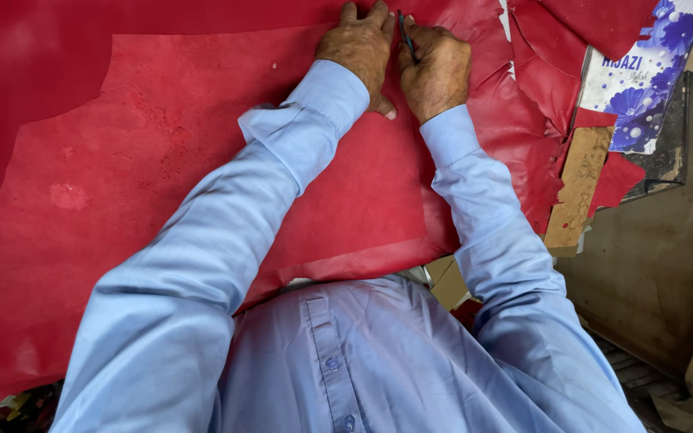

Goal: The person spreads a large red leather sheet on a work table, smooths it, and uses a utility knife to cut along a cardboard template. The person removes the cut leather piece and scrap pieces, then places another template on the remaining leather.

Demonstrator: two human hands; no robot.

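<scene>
**A:** Packaging first: what sits at the upper right?

**B:** A flat printed box [643, 76], white with blue flowers, lies tilted at the far right of the work surface, partly under red scraps [595, 48]. Just below it, a narrow strip of brown cardboard [575, 188] runs down toward the table edge, with another red offcut [615, 178] beside it.

**A:** And the main material?

**B:** A large red leather sheet [162, 160] covers nearly the whole surface. Its broad middle panel is matte and grainy, with pale scuffed patches; the leather around it, along the top and at right, looks smoother and shinier, with ragged, curling edges.

**A:** How are the hands placed?

**B:** Both arms, in light blue shirt sleeves [226, 240], reach forward to the sheet's far edge, hands nearly touching. The left hand [358, 52] lies flat, palm down, fingers spread and pressing the leather, thumb angled toward the person; it grips nothing. The right hand [436, 68] is curled closed around a thin dark tool [405, 34], held upright like a pen, its tip at the leather just beside the left hand's fingers.

**A:** What kind of tool?

**B:** Too slim and hidden to say; only a dark, bluish shaft shows above the knuckles.
</scene>
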